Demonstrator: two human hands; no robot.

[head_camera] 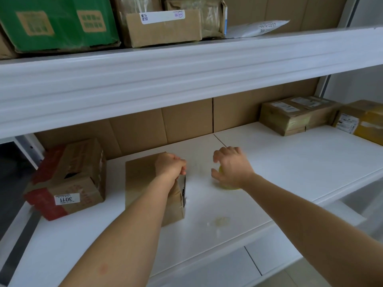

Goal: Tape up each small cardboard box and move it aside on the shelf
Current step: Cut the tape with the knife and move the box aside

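Your small plain brown cardboard box (143, 183) sits flat on the white shelf (290, 162), left of centre, with a dark strip along its right edge. Your yellowish roll of tape (228, 186) lies on the shelf just right of it, mostly hidden under your hand.

I see matt brown cardboard on the small box (145, 183), its near flap rough-edged. The shelf (269, 162) looks like smooth, white painted board with a faint sheen. The tape roll (224, 186) is glossy yellowish plastic. The left carton (78, 175) is worn printed cardboard with a paper label.
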